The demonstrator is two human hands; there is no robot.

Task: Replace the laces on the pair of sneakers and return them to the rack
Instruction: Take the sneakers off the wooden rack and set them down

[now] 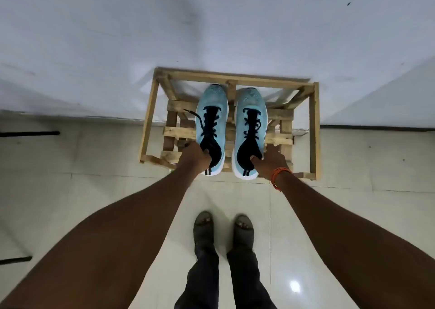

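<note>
Two light blue sneakers with black tongues and black laces are over the top of a wooden slat rack (314, 129), toes pointing at the wall. My left hand (193, 159) grips the left sneaker (211, 110) at its collar, fingers inside the opening. My right hand (270, 161) grips the right sneaker (250, 110) the same way, thumb inside the opening. A loose black lace end (191, 113) sticks out to the left of the left sneaker. An orange thread band sits on my right wrist.
The rack stands against a white wall (211, 26) on a pale tiled floor (94, 158). My own feet in dark sandals (223, 228) stand just in front of it. Dark bars (30, 133) show at the left edge.
</note>
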